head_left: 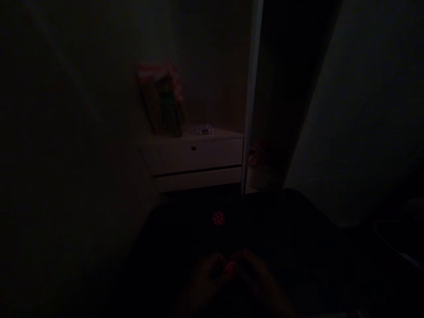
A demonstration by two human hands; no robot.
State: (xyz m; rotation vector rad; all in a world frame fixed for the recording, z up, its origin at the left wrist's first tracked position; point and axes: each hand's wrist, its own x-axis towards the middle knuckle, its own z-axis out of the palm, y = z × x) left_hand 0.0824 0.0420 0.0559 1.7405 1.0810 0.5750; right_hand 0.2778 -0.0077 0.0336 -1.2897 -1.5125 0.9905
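Observation:
The scene is very dark. My left hand (209,276) and my right hand (253,271) meet low in the middle of the head view, fingers curled inward. Between their fingertips is a small reddish piece (229,267), too dim to name; both hands seem to grip it. Just beyond them, a round cluster of red glowing dots (218,218) shows on a black surface (265,225). Most of the fingers are lost in shadow.
Behind the black surface stands a pale drawer cabinet (198,157) with a round knob or lock. On top are a red-and-white patterned bag or box (162,97) and a small patterned object (204,129). A pale upright post (251,97) borders a dark opening at right.

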